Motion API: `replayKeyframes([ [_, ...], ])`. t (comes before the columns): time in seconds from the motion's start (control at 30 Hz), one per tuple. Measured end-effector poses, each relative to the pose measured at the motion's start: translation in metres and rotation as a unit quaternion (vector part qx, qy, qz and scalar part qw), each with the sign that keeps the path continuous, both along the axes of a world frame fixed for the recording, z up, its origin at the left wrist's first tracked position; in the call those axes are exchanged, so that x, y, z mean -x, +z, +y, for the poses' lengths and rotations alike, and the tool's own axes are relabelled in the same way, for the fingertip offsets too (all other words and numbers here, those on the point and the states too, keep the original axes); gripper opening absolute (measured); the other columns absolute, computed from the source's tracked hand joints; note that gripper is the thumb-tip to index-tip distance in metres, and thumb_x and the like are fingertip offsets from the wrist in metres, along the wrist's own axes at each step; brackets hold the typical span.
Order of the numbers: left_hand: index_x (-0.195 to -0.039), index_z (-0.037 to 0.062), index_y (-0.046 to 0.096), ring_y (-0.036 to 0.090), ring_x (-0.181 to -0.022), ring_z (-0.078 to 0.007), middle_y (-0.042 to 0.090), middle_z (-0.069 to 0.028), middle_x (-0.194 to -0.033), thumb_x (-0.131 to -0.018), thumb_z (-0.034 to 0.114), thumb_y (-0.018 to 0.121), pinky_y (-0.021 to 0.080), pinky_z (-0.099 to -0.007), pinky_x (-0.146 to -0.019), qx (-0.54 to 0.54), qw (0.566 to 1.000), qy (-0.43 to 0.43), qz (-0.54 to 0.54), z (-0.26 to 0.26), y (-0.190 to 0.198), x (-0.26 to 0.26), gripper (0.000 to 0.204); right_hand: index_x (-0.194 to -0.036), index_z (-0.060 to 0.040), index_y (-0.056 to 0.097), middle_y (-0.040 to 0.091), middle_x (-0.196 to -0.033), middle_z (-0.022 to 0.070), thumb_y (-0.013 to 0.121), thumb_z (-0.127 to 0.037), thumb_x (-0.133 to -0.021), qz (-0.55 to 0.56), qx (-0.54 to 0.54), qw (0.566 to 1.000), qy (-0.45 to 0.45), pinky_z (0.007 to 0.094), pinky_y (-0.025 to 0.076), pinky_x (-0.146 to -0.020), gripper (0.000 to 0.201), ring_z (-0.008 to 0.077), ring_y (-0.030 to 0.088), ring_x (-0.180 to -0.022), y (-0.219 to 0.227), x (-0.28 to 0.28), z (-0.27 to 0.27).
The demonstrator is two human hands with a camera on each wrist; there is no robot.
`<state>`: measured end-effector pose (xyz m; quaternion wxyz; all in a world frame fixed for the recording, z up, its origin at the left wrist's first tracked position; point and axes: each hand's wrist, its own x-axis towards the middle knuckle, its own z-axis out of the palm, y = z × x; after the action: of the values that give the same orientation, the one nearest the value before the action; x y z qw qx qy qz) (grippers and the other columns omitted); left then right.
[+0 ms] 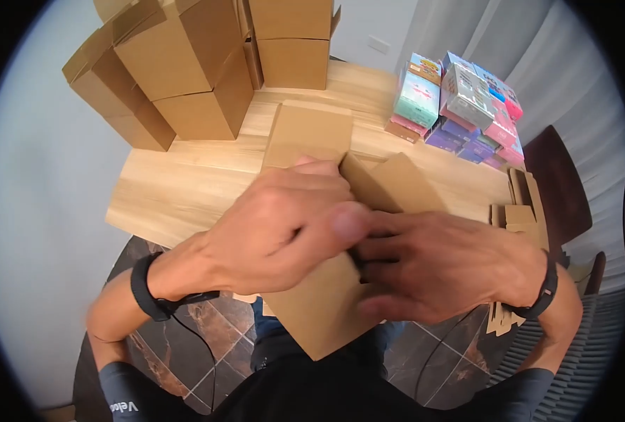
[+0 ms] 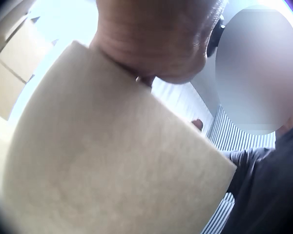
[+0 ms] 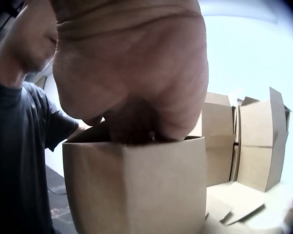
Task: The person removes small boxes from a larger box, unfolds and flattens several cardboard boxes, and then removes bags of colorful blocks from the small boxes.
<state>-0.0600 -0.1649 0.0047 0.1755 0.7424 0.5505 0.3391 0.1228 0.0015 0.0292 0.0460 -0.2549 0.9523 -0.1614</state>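
An open cardboard box (image 1: 326,309) is tilted between both hands, with raised flaps (image 1: 400,183) on its far side. In the head view, my left hand (image 1: 284,225) grips its upper edge with curled fingers, the thumb pointing right. My right hand (image 1: 439,264) reaches into the opening from the right, fingers loosely extended; their tips are hidden. The left wrist view shows the left palm (image 2: 151,39) above a broad box panel (image 2: 102,146). Seen from the right wrist, the right palm (image 3: 132,73) is over the box (image 3: 161,185), its fingers down inside.
Several assembled cardboard boxes (image 1: 179,56) stand at the table's back left. Colourful small boxes (image 1: 471,98) are stacked at the back right. Flat cardboard pieces (image 1: 523,211) lie at the right edge. Another cardboard piece (image 1: 312,133) lies on the wooden table (image 1: 179,176) beyond the hands.
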Motion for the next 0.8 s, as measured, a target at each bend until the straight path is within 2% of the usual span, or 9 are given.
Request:
replayKeyframes([
  [0.1, -0.069, 0.0038, 0.051, 0.054, -0.069, -0.028, 0.053, -0.0109, -0.072, -0.102, 0.013, 0.052, 0.048, -0.0418, -0.067, -0.333, 0.936, -0.058, -0.102, 0.007, -0.021, 0.011, 0.034, -0.075, -0.005, 0.07, 0.066, -0.088, 0.0086, 0.058, -0.031, -0.099, 0.005, -0.063, 0.998, 0.021, 0.0395, 0.053, -0.077, 0.037, 0.0259, 0.066, -0.097, -0.001, 0.01, -0.007],
  [0.13, -0.055, 0.0137, 0.041, 0.055, -0.063, -0.0243, 0.058, -0.0063, -0.065, -0.113, 0.042, 0.03, 0.049, -0.0414, -0.065, -0.286, 0.948, 0.032, -0.139, -0.006, -0.014, 0.003, 0.065, -0.073, -0.0065, 0.068, 0.066, -0.085, 0.007, 0.058, -0.026, -0.098, -0.008, -0.093, 0.996, 0.016, 0.04, 0.054, -0.07, 0.033, 0.0258, 0.069, -0.09, -0.002, 0.013, -0.008],
  [0.2, -0.055, 0.0134, 0.043, 0.05, -0.052, -0.0219, 0.052, -0.0036, -0.057, -0.113, 0.044, 0.029, 0.045, -0.0356, -0.054, -0.162, 0.953, -0.04, -0.253, -0.027, 0.008, 0.005, 0.068, -0.075, -0.007, 0.069, 0.066, -0.084, 0.0071, 0.058, -0.028, -0.099, -0.063, -0.169, 0.983, 0.019, 0.0401, 0.054, -0.069, 0.034, 0.0261, 0.068, -0.085, 0.002, 0.019, -0.009],
  [0.3, -0.057, 0.0101, 0.044, 0.043, -0.046, -0.0215, 0.048, -0.0031, -0.054, -0.108, 0.031, 0.053, 0.036, -0.0341, -0.047, -0.154, 0.971, -0.053, -0.172, -0.034, -0.013, 0.008, 0.056, -0.079, -0.008, 0.071, 0.065, -0.083, 0.0074, 0.058, -0.032, -0.1, -0.176, -0.321, 0.93, 0.035, 0.0403, 0.055, -0.065, 0.035, 0.0266, 0.064, -0.075, 0.002, 0.024, -0.008],
  [0.33, -0.067, 0.0066, 0.052, 0.048, -0.052, -0.0197, 0.052, -0.0026, -0.059, -0.097, 0.021, 0.072, 0.035, -0.0344, -0.048, -0.014, 0.991, -0.04, -0.128, -0.045, -0.003, 0.019, 0.039, -0.079, -0.0094, 0.069, 0.066, -0.083, 0.0046, 0.063, -0.032, -0.094, -0.078, -0.297, 0.949, 0.068, 0.0346, 0.051, -0.06, 0.028, 0.0231, 0.066, -0.078, -0.004, 0.019, -0.006],
  [0.43, -0.092, 0.0046, 0.057, 0.053, -0.062, -0.0198, 0.061, -0.007, -0.081, -0.085, 0.016, 0.086, 0.042, -0.0321, -0.052, 0.061, 0.987, 0.027, -0.148, -0.048, 0.039, 0.007, 0.031, -0.078, -0.0113, 0.065, 0.065, -0.083, 0.0012, 0.07, -0.034, -0.087, 0.119, -0.208, 0.967, 0.092, 0.0274, 0.046, -0.055, 0.025, 0.0175, 0.065, -0.078, 0.007, 0.005, -0.011],
  [0.53, -0.12, 0.0047, 0.056, 0.06, -0.07, -0.0204, 0.063, -0.011, -0.107, -0.072, 0.013, 0.095, 0.051, -0.0315, -0.06, 0.24, 0.951, 0.129, -0.148, -0.048, 0.066, 0.004, 0.062, -0.076, -0.0121, 0.058, 0.06, -0.092, 0.0012, 0.076, -0.045, -0.081, 0.255, -0.1, 0.959, 0.071, 0.024, 0.044, -0.056, 0.038, 0.0145, 0.056, -0.072, 0.018, -0.014, -0.005],
  [0.63, -0.146, 0.0007, 0.043, 0.071, -0.079, -0.0307, 0.063, -0.0171, -0.118, -0.075, 0.023, 0.09, 0.057, -0.0418, -0.07, 0.217, 0.963, 0.107, 0.121, -0.043, 0.067, 0.009, 0.088, -0.074, -0.0087, 0.06, 0.059, -0.103, 0.0086, 0.081, -0.062, -0.069, 0.208, -0.035, 0.977, -0.012, 0.0259, 0.043, -0.057, 0.058, 0.0199, 0.055, -0.077, 0.028, -0.042, 0.004],
  [0.8, -0.136, -0.0064, 0.049, 0.069, -0.09, -0.0372, 0.066, -0.0176, -0.108, -0.074, 0.021, 0.081, 0.055, -0.047, -0.071, 0.25, 0.91, 0.09, 0.318, -0.043, 0.051, -0.016, 0.075, -0.087, -0.0038, 0.065, 0.055, -0.115, 0.0195, 0.071, -0.087, -0.07, 0.208, 0.073, 0.969, -0.111, 0.0463, 0.05, -0.08, 0.085, 0.0314, 0.059, -0.094, 0.014, -0.083, -0.005],
])
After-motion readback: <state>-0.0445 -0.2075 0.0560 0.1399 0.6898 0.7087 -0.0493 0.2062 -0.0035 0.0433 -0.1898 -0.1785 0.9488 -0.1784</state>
